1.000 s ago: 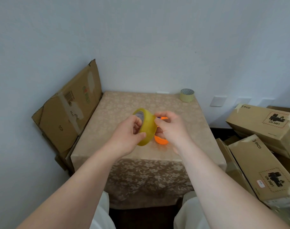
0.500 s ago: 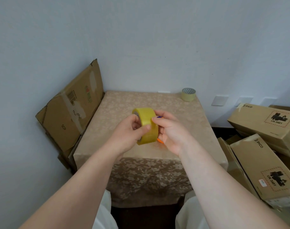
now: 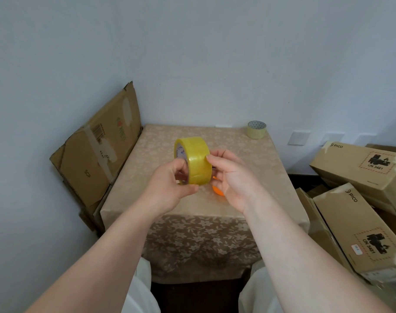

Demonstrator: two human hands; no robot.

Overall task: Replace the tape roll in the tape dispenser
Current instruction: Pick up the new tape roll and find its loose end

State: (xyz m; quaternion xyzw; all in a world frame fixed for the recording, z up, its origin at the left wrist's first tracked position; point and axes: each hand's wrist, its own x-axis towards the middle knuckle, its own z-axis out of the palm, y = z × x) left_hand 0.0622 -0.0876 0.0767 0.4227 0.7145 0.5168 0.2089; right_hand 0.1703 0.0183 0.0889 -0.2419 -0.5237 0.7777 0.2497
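Observation:
A thick yellow tape roll (image 3: 196, 160) is held upright above the table, its core facing left. My left hand (image 3: 170, 188) grips it, with fingers through the core and the thumb under the band. My right hand (image 3: 232, 175) touches the roll's right edge with its fingertips, fingers spread. An orange tape dispenser (image 3: 217, 191) lies on the table right behind my right hand; only a small orange part shows. A thin, pale used tape roll (image 3: 256, 129) stands at the table's far right corner.
The small table (image 3: 249, 159) has a beige flowered cloth and stands against the wall. Flattened cardboard (image 3: 97, 150) leans on its left side. Stacked brown cartons (image 3: 359, 177) lie on the right.
Both hands have turned the yellow roll so its outer band faces me and lifted it slightly. My right hand has slid lower, now hiding most of the orange dispenser.

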